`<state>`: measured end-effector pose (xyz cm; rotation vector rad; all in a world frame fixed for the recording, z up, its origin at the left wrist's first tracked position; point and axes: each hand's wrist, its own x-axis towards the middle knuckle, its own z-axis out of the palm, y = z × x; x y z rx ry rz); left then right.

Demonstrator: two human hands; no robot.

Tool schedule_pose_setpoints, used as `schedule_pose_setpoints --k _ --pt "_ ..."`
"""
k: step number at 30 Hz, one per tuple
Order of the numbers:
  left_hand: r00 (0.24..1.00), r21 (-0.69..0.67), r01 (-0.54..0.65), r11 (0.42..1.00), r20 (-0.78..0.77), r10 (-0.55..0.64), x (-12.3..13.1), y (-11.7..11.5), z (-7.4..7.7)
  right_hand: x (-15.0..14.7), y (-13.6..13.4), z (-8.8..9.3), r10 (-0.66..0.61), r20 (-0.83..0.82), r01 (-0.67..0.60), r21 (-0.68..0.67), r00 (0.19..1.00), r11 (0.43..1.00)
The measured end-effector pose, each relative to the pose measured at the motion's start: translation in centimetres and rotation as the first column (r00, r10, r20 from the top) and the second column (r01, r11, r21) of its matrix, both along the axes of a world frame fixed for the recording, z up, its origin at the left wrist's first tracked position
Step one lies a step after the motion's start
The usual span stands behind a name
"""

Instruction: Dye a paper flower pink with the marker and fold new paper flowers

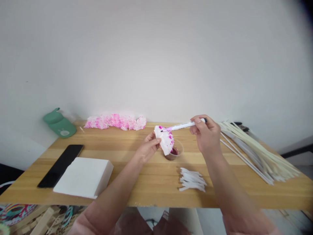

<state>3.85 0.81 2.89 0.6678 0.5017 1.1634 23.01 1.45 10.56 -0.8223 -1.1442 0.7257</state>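
Between its thumb and fingers, my left hand (149, 147) pinches a white fan-shaped piece of tissue paper (166, 143) with magenta spots along its outer edge. My right hand (207, 133) grips a white marker-like pen (182, 126) near its dark back end. The pen's dark tip is at the upper part of the tissue; whether it touches cannot be made out. A clear plastic cup (179, 150) with dark red liquid stands on the table just behind and below the tissue, which partly hides it.
Pink and white crumpled tissue flowers (116, 121) line the wall. A green bottle (60, 124), black phone (61, 165) and white block (81, 176) are at left. White strips (192, 180) lie in front; long pale sticks (259, 150) lie at right on the wooden table (151, 186).
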Motion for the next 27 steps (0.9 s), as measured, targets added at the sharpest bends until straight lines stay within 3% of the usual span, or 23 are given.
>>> schedule_pose_setpoints --k 8,19,27 --pt "0.998 0.073 0.057 0.996 -0.014 -0.056 -0.2 0.0 -0.3 -0.5 0.1 1.3 0.003 0.009 -0.003 0.028 1.0 1.0" --pt "0.998 0.083 0.06 0.995 -0.04 -0.057 -0.2 0.0 -0.3 -0.9 0.6 2.1 0.003 0.157 -0.001 -0.011 0.988 1.0" --pt "0.997 0.079 0.064 0.995 0.048 -0.068 -0.3 0.2 -0.5 0.0 1.0 1.4 0.072 -0.075 -0.072 0.007 0.995 0.997"
